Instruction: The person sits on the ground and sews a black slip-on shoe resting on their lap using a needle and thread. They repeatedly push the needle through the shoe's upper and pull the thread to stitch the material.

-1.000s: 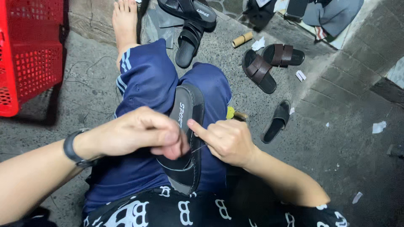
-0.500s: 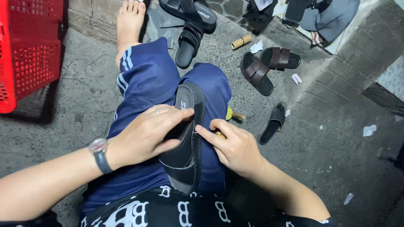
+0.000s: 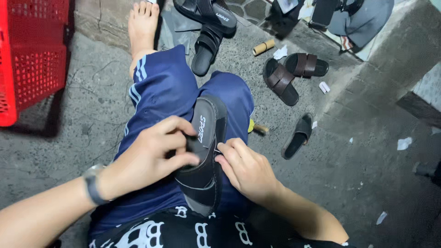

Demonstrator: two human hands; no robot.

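Observation:
A black slide sandal (image 3: 204, 138) lies lengthwise on my lap over blue track trousers. My left hand (image 3: 151, 154) grips its strap and left edge, thumb across the strap. My right hand (image 3: 245, 167) presses against the sandal's right edge, fingertips pinched on something thin like a needle or thread that I cannot make out. A watch sits on my left wrist.
A red plastic crate (image 3: 32, 55) stands at the left. Black sandals (image 3: 209, 27) lie by my bare foot (image 3: 142, 25). A brown pair (image 3: 294, 73) and a single black sandal (image 3: 298, 135) rest on the concrete to the right, with a cardboard tube (image 3: 263, 47).
My left hand shifted from covering the strap to gripping it at the side. My right hand moved in to the sandal's right edge with fingers pinched.

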